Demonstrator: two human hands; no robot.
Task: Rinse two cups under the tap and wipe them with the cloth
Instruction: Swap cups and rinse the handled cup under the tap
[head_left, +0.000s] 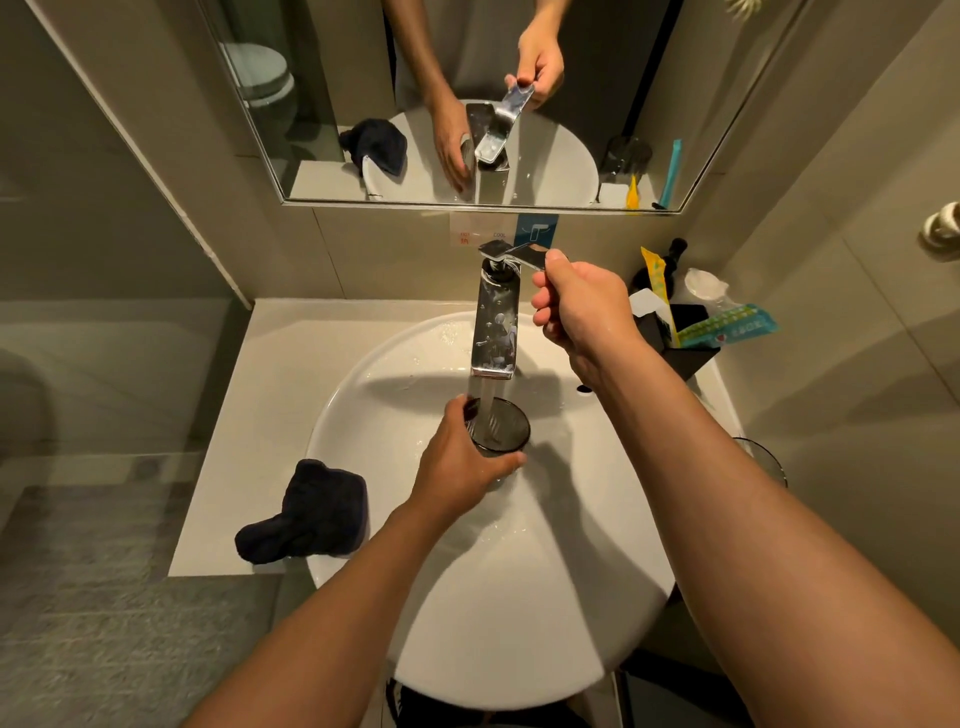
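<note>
Here, water runs from the chrome tap (495, 325) into a dark glass cup (503, 427), which the left hand (457, 470) grips directly beneath the spout, over the white basin (545, 597). The right hand (576, 306) pinches the tap's lever (511, 253). A dark cloth (306, 514) lies left of the tap on the counter (249, 415), overlapping the basin rim. A second cup (766, 460) stands right of the tap, mostly hidden.

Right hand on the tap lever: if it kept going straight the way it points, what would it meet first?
The right hand points toward the back wall while pinching the tap lever. Past the lever, the tiled wall strip with stickers below the mirror likely comes first; depth is unclear.
</note>
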